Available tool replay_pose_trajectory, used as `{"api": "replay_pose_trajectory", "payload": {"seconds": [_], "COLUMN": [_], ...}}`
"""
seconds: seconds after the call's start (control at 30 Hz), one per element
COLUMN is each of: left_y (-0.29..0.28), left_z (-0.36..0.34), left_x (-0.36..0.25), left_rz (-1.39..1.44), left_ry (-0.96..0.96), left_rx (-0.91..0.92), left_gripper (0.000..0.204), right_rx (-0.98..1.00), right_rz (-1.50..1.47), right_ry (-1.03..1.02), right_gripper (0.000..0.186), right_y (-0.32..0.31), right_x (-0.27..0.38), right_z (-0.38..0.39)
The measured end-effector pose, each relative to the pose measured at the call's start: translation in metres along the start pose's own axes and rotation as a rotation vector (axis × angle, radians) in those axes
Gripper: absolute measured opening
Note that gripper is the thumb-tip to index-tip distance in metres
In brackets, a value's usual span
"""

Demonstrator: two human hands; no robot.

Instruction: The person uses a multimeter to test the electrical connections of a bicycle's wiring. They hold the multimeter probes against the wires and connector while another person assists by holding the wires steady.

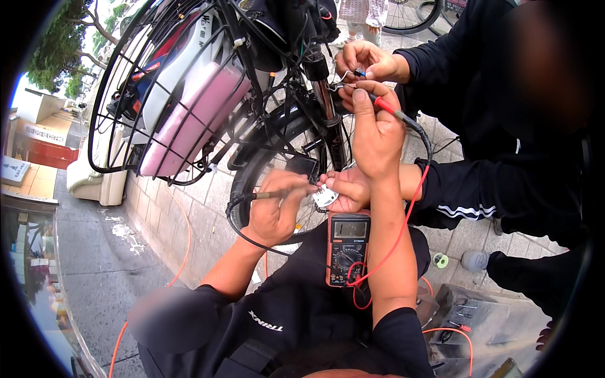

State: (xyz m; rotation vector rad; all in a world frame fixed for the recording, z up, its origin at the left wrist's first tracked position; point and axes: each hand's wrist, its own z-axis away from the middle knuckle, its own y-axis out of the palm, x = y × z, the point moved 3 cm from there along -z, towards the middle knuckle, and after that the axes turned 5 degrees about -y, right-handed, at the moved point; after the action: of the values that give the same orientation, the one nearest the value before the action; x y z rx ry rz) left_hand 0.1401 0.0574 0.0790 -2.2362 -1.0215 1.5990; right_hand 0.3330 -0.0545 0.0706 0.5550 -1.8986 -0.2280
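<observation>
My left hand [274,208] is closed round a dark test probe [271,195] on a black lead, its tip close to a small white plate with dark marks [326,196]. A co-worker's hand [350,189] pinches that plate. My right hand [378,135] is raised, gripping a red test probe [384,105], its tip beside thin wires near the bike's fork. Just above, the co-worker's other hand [378,60] holds a small black-and-blue connector [360,73]. An orange-and-black multimeter [348,277] rests on my lap, joined to the red lead [413,195].
A bike's wheel, fork [324,94] and black wire basket [104,167], loaded with a pink slab [195,120], stand ahead. The co-worker crouches at right. A tool tray [479,309] and tape roll [440,260] lie lower right. An orange cable [186,246] crosses the paving.
</observation>
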Motion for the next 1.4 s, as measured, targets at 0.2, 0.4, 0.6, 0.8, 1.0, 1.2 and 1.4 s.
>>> {"api": "replay_pose_trajectory", "payload": {"seconds": [0.2,0.4,0.6,0.8,1.0,1.2,1.4], "left_y": [-0.002,-0.002,-0.003,-0.004,-0.002,0.0,-0.006], "left_z": [0.0,-0.002,-0.002,-0.003,0.003,0.007,0.006], "left_x": [0.003,-0.001,0.0,0.005,0.008,0.008,0.009], "left_rz": [-0.055,-0.038,-0.062,-0.035,0.078,0.147,0.133], "left_ry": [0.061,0.068,0.106,0.092,0.01,-0.03,0.06], "left_rx": [0.008,-0.011,-0.028,-0.028,-0.017,-0.073,-0.125], "left_gripper": [0.011,0.008,0.009,0.009,0.013,0.017,0.014], "right_rx": [0.022,0.061,0.038,0.027,0.031,0.045,0.066], "right_rz": [0.06,0.087,0.057,0.073,-0.009,0.01,0.036], "right_ry": [-0.007,-0.018,-0.031,-0.041,-0.079,-0.081,-0.1], "right_gripper": [0.016,0.018,0.016,0.017,0.018,0.019,0.021], "right_y": [0.0,0.0,-0.002,-0.005,-0.003,-0.003,-0.004], "right_x": [-0.002,0.002,0.0,-0.001,-0.002,0.0,-0.003], "right_z": [0.001,0.001,0.003,-0.003,-0.001,-0.001,-0.002]}}
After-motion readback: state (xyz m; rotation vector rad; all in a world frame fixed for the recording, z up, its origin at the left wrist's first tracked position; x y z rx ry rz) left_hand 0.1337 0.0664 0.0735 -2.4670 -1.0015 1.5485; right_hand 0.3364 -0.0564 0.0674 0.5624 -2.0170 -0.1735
